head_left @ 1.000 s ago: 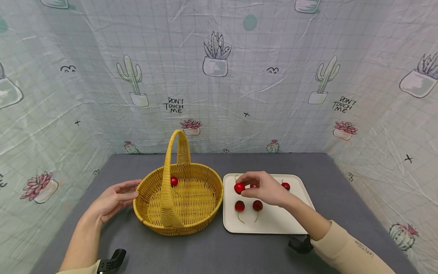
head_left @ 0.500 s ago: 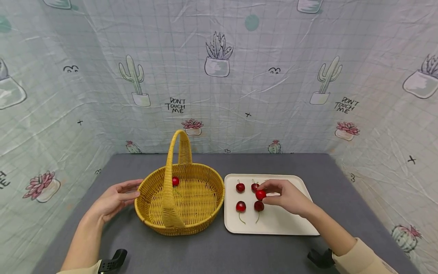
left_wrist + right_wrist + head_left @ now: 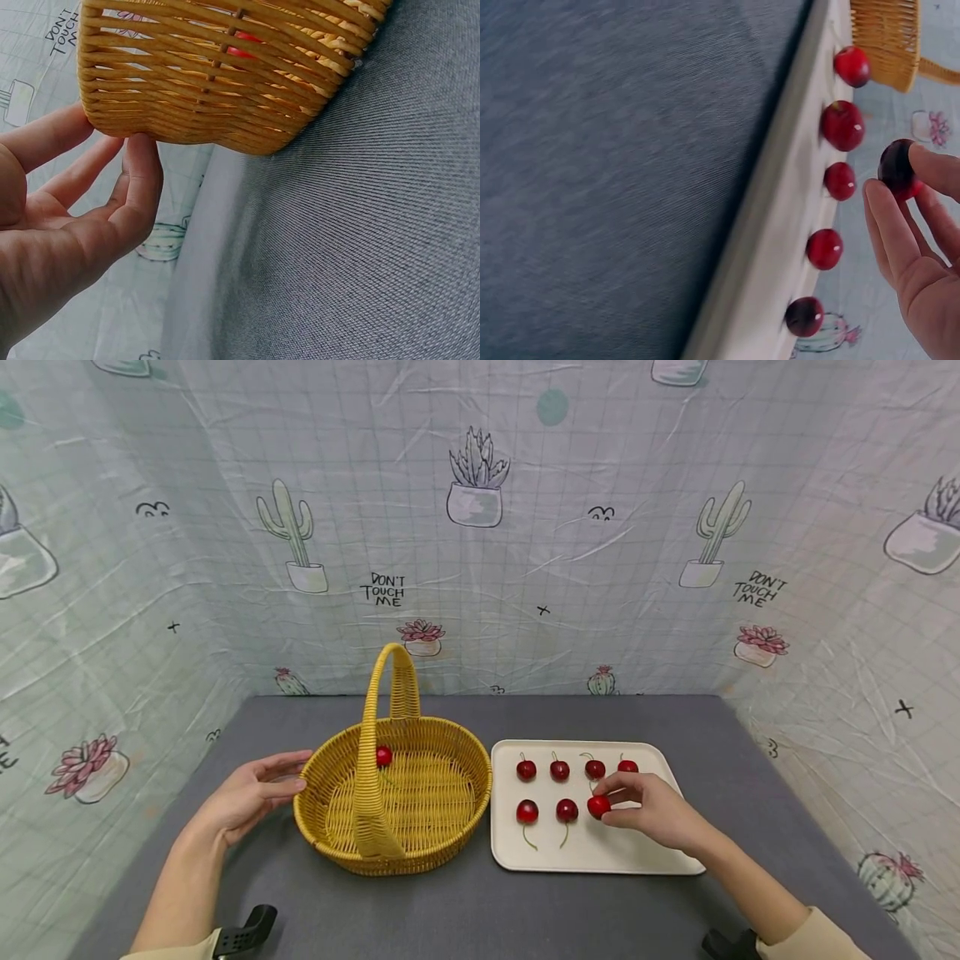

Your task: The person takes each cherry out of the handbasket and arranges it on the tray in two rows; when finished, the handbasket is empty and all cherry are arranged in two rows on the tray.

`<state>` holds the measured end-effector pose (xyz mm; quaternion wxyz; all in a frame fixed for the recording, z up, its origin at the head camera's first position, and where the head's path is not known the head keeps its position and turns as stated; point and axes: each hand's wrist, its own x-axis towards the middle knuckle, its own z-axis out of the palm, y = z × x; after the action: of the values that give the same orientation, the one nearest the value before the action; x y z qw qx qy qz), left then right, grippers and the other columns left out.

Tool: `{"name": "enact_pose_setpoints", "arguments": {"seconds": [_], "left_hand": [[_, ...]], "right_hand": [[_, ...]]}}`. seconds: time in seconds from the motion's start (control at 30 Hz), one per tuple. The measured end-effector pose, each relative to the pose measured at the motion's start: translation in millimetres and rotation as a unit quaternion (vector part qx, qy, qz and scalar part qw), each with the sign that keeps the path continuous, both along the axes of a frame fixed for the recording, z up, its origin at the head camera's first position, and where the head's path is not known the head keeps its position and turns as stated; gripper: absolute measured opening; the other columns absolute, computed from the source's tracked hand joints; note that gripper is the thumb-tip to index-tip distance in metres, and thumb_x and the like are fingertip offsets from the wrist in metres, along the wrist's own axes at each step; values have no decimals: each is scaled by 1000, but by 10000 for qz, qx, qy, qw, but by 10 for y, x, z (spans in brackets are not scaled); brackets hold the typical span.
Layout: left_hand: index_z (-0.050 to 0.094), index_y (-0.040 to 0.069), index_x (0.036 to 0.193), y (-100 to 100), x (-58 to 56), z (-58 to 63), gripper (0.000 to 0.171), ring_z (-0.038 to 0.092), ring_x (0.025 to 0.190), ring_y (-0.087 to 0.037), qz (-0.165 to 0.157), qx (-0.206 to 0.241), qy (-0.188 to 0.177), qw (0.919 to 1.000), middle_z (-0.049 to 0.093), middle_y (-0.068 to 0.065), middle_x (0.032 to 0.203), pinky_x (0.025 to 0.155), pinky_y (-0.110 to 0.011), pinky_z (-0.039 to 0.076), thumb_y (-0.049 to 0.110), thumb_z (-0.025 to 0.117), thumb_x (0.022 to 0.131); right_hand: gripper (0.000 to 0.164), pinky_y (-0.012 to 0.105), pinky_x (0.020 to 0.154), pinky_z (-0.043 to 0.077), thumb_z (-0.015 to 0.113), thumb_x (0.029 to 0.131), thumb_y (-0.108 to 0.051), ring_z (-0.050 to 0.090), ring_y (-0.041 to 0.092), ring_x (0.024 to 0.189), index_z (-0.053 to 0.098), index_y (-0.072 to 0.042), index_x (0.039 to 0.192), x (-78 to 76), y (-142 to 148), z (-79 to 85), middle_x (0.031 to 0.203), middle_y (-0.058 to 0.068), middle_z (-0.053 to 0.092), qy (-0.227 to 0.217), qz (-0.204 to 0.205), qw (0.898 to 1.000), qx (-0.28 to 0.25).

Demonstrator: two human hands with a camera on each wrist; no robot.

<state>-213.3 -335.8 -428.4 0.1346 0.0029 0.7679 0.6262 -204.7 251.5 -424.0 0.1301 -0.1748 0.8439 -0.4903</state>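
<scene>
My right hand (image 3: 651, 810) pinches a red cherry (image 3: 598, 807) between thumb and fingers. In the right wrist view the pinched cherry (image 3: 897, 166) is held apart from the tray surface. Below it, on the cream tray (image 3: 652, 852), a back row of several cherries (image 3: 559, 770) and a front pair, a left cherry (image 3: 527, 812) and a darker cherry (image 3: 567, 811), have stems attached. On the left my left hand (image 3: 251, 793) touches the outer rim of a yellow wicker basket (image 3: 420, 852) with extended fingers. One cherry (image 3: 383, 756) lies inside, partly behind the handle.
The basket's tall arched handle (image 3: 371, 752) rises over its middle. Basket and tray stand side by side on a grey cloth-covered table (image 3: 465, 918). Behind and at the sides hangs a cactus-patterned curtain (image 3: 555, 652).
My right hand has moved the pinched cherry rightward and toward the front of the tray, uncovering the back-row cherries. The left hand stays at the basket rim.
</scene>
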Motion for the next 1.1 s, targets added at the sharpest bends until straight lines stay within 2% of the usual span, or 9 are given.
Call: {"name": "enact_pose_setpoints", "arguments": {"seconds": [0.7,1.1], "left_hand": [[30,-6,158,-3,8,-8,72,59,113,-1,5,14,59,10000,34,-30,156,94,-32,53,15,69,101],[31,-6,158,13,3,-5,73,59,112,-2,55,1,-13,10000,36,-29,155,93,-32,54,16,69,101]], "right_hand": [[23,32,81,52,83,82,-4,65,23,99,74,-11,102,2,109,-238,98,-1,70,528,-286,9936,955],[27,31,81,53,85,79,-3,64,24,98,74,-10,103,10,87,-249,102,-1,71,539,-183,9939,944]]}}
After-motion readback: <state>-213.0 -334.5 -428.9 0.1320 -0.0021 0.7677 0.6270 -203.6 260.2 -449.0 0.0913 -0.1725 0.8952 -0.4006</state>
